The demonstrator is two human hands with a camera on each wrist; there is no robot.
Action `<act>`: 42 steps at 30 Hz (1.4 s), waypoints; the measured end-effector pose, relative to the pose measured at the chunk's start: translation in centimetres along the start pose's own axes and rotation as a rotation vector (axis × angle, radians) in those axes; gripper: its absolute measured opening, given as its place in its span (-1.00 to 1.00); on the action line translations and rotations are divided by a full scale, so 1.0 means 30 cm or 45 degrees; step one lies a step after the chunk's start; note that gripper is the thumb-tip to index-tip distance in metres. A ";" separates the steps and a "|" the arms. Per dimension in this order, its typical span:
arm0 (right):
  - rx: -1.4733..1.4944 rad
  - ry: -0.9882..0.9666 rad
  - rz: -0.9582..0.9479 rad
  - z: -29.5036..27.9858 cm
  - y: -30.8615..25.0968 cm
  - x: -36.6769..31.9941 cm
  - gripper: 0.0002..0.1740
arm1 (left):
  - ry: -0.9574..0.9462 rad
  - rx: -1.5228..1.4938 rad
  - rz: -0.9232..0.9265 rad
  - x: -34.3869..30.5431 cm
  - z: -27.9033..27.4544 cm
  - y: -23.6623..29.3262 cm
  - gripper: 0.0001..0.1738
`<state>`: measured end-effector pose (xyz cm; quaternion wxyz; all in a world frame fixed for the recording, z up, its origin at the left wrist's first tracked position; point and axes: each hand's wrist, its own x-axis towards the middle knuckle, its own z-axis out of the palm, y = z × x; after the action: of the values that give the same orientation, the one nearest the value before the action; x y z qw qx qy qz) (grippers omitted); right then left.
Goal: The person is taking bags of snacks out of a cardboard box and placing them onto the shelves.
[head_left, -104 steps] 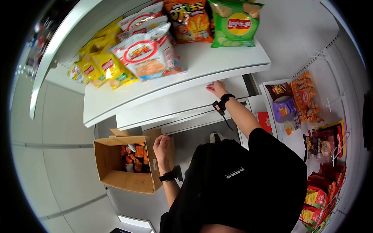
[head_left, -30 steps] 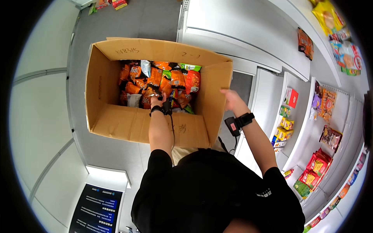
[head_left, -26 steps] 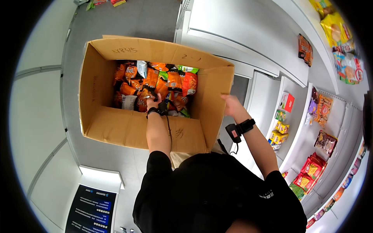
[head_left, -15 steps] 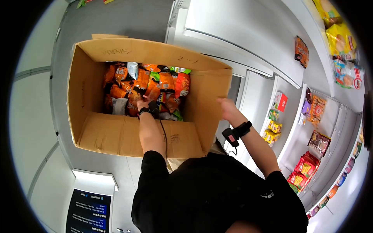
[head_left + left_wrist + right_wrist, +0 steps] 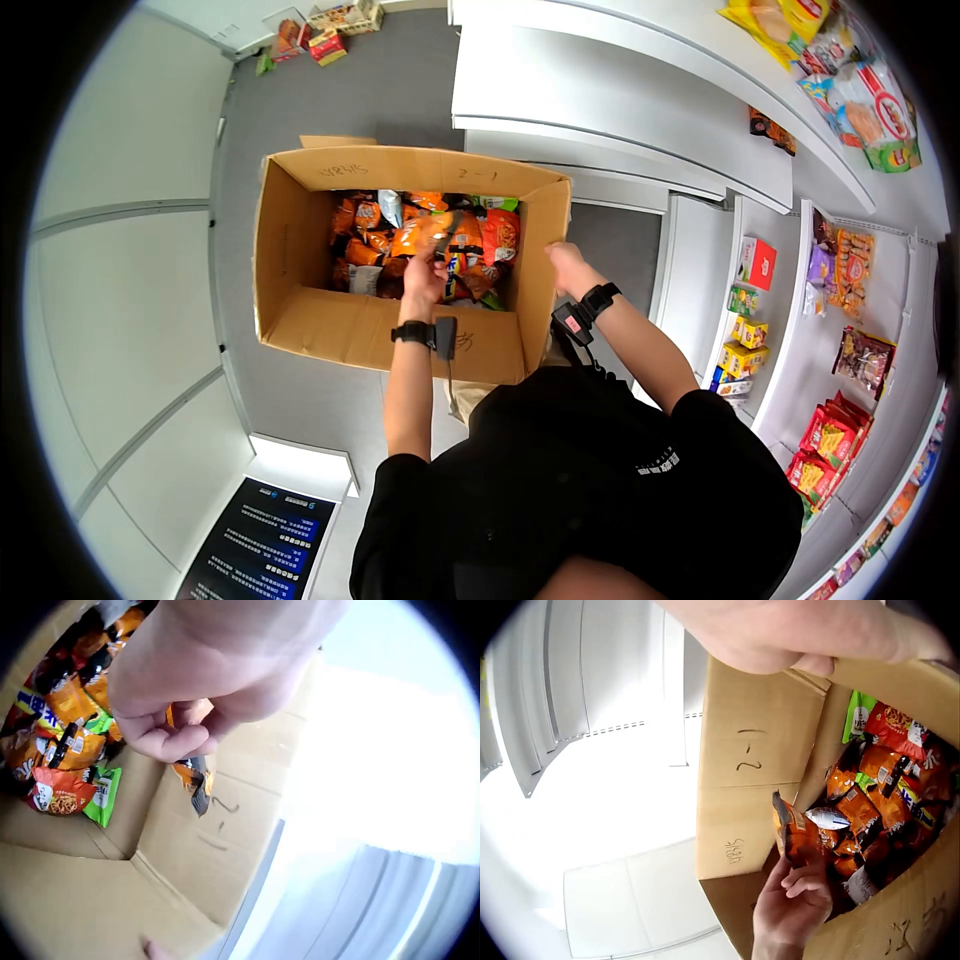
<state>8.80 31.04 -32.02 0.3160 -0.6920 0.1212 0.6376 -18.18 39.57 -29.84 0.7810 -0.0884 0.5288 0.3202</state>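
Above the packets in the cardboard box [image 5: 405,168], my left hand [image 5: 424,282] pinches an orange and black snack bag [image 5: 428,234]. The right wrist view shows that bag [image 5: 798,834] raised in the fingers of my left hand [image 5: 791,904]. In the left wrist view my left hand [image 5: 217,671] covers much of the bag, and its dark end [image 5: 199,796] hangs below the fingers. My right hand [image 5: 572,268] grips the edge of the box's right side; in the right wrist view, my right hand [image 5: 795,634] lies over the cardboard, its fingertips mostly hidden.
White shelves [image 5: 600,85] stand beyond the box and to the right, holding snack bags and small yellow boxes [image 5: 742,358]. An orange-brown bag [image 5: 771,131] lies on one shelf. Packages [image 5: 326,46] sit on the floor at the far wall. A black panel [image 5: 262,540] is at lower left.
My left hand has come up from among the packets with the orange bag. My right hand stays at the box edge. The box appears farther right in the head view than half a second ago.
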 end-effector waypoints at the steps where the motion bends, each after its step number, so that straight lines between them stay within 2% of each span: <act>1: -0.044 -0.010 -0.013 0.001 0.004 0.026 -0.72 | -0.050 0.086 0.022 -0.066 0.031 -0.022 -0.88; 4: -0.114 0.070 0.018 0.020 -0.012 0.009 -0.73 | -0.200 0.665 0.362 -0.247 0.097 -0.093 -0.83; 5: -0.088 0.027 -0.030 0.025 -0.015 -0.017 -0.72 | -0.224 0.815 0.461 -0.296 0.109 -0.115 -0.84; 7: -0.039 -0.061 -0.121 0.044 -0.025 -0.135 -0.72 | -0.265 0.888 0.558 -0.402 0.142 -0.151 -0.86; 10: -0.176 -0.304 -0.136 0.002 -0.030 -0.225 -0.68 | -0.349 0.936 0.649 -0.475 0.100 -0.192 -0.86; 11: -0.329 -0.296 -0.163 -0.002 -0.060 -0.395 -0.61 | -0.399 0.958 0.681 -0.526 0.101 -0.204 -0.87; 13: -0.543 -0.369 -0.197 -0.046 -0.037 -0.426 -0.54 | -0.392 1.049 0.725 -0.600 0.080 -0.230 -0.88; 16: -0.448 -0.427 -0.352 -0.117 0.039 -0.552 -0.48 | -0.458 1.107 0.747 -0.689 0.060 -0.298 -0.88; 17: -0.455 -0.382 -0.441 -0.132 0.073 -0.565 -0.38 | -0.494 1.110 0.758 -0.702 0.057 -0.322 -0.87; 20: -0.455 -0.628 -0.497 -0.201 0.142 -0.638 -0.31 | -0.597 1.117 0.773 -0.704 0.056 -0.406 -0.86; 23: -0.149 -0.960 -0.428 -0.251 0.197 -0.729 -0.32 | -0.669 1.200 0.734 -0.679 0.044 -0.471 -0.86; 25: -0.139 -0.973 -0.564 -0.291 0.210 -0.797 -0.40 | -0.713 1.220 0.712 -0.705 0.079 -0.514 -0.86; 27: -0.275 -0.804 -0.718 -0.328 0.218 -0.832 -0.44 | -0.793 1.223 0.768 -0.731 0.129 -0.561 -0.86; 32: -0.014 -0.707 -0.842 -0.479 0.204 -0.857 -0.50 | -0.916 1.451 0.772 -0.786 0.287 -0.652 -0.84; 35: 0.117 -0.615 -0.893 -0.614 0.173 -0.904 -0.52 | -0.951 1.514 0.728 -0.737 0.387 -0.739 -0.78; 36: 0.124 -0.569 -0.900 -0.667 0.162 -0.908 -0.53 | -0.964 1.490 0.733 -0.733 0.435 -0.782 -0.69; 37: 0.129 -0.523 -0.902 -0.719 0.148 -0.913 -0.54 | -0.991 1.470 0.656 -0.731 0.481 -0.813 -0.67; 39: 0.045 -0.506 -0.947 -0.830 0.126 -0.905 -0.52 | -1.043 1.420 0.511 -0.738 0.576 -0.890 -0.63; 42: -0.081 -0.543 -1.108 -1.006 0.093 -0.888 -0.48 | -1.086 1.350 0.525 -0.722 0.720 -1.048 -0.57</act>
<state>27.32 4.76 -7.64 0.5497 -0.5417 -0.2666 0.5773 12.00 16.55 -7.85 0.7812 0.5384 0.2676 0.1680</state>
